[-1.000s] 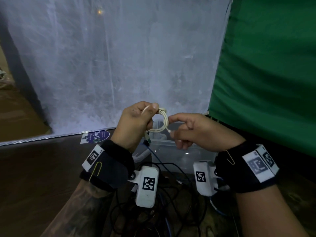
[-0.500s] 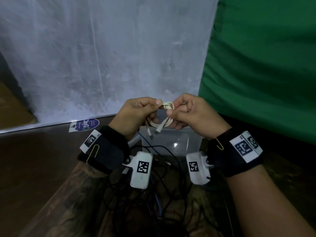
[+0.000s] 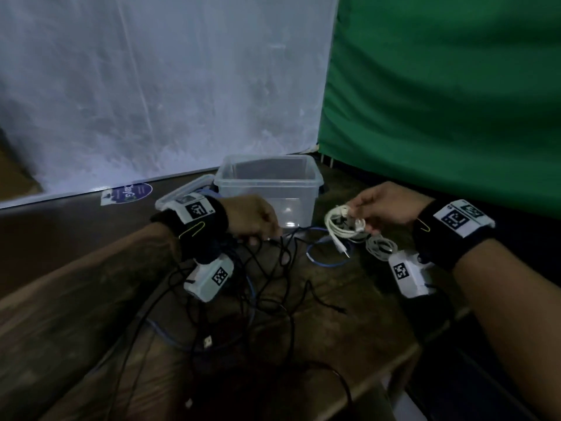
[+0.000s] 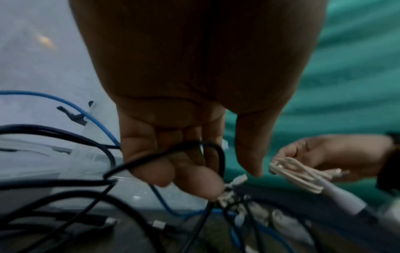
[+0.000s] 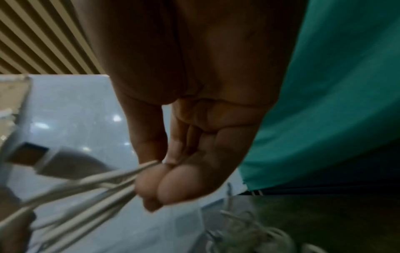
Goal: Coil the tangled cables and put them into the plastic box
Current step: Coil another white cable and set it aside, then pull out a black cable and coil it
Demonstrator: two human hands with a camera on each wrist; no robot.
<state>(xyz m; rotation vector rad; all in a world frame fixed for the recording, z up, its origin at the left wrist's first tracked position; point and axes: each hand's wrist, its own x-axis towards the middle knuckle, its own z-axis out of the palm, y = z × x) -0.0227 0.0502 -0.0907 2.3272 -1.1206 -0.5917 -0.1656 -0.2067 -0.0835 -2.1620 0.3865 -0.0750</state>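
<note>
The right hand point(image 3: 391, 205) pinches a coiled white cable point(image 3: 343, 226) between thumb and fingertips, the grip closed tight on the bundle, as the right wrist view shows the strands running out from under the thumb. The coil hangs low over the table point(image 3: 349, 323), its loose plug end drooping toward 6 o'clock. A second pale cable bundle point(image 3: 381, 246) lies on the table just beneath it.

The plastic box point(image 3: 268, 189) stands open and upright at about 10 o'clock from the right hand's coil, near but apart from it, with its lid point(image 3: 182, 194) lying beside its left wall. Nothing can be made out inside. The right hand is the nearer one to carry the coil in; the move looks like a short lift over the near rim and a drop.

The left hand point(image 3: 252, 218) is low at 9 o'clock of the box front, fingers curled around a black cable point(image 4: 164, 154) drawn from the tangle point(image 3: 243, 293) of black and blue cables spread on the table. The blue cable point(image 3: 324, 256) loops between the two hands.

Judged from this, one cable is coiled and ready for the box, while most of the tangle remains
</note>
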